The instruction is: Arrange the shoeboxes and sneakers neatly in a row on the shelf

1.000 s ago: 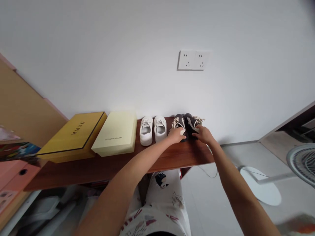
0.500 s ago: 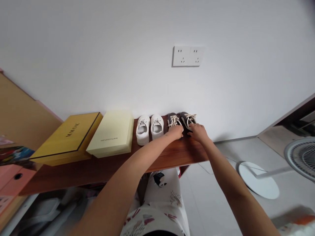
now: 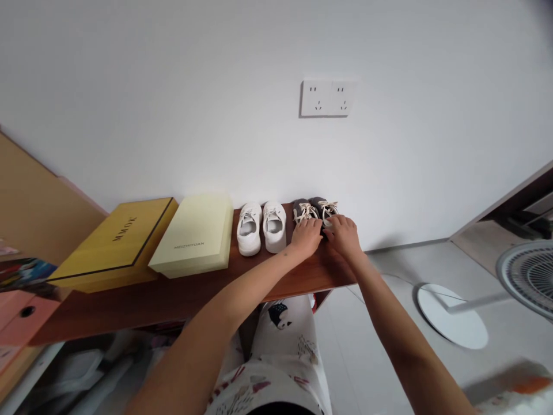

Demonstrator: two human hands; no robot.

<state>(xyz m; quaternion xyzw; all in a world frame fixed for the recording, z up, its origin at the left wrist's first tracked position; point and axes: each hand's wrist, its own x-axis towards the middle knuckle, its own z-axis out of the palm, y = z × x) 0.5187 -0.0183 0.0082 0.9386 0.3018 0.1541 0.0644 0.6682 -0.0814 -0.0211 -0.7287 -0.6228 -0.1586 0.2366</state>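
Observation:
Two dark grey shoes with cream laces stand side by side at the right end of a brown wooden shelf (image 3: pixel 302 278). My left hand (image 3: pixel 307 235) lies over the heel part of the left dark shoe (image 3: pixel 302 208), fingers curled onto it. On the heel part of the right dark shoe (image 3: pixel 322 205) rests my right hand (image 3: pixel 343 231), its fingers bent round the shoe's edge. The fingertips are partly hidden. To the left stand a white shoe (image 3: pixel 249 229) and a second white shoe (image 3: pixel 274 226), toes toward the wall, untouched.
A cream box (image 3: pixel 192 233) and a yellow box (image 3: pixel 118 242) lie on the shelf's left part. Behind is a white wall with a socket panel (image 3: pixel 327 98). A fan (image 3: pixel 529 276) and a round white base (image 3: pixel 453 317) stand at right.
The right dark shoe has moved left, closer to the left one, with my right hand on it. My left hand's fingers now lie flatter over the left dark shoe.

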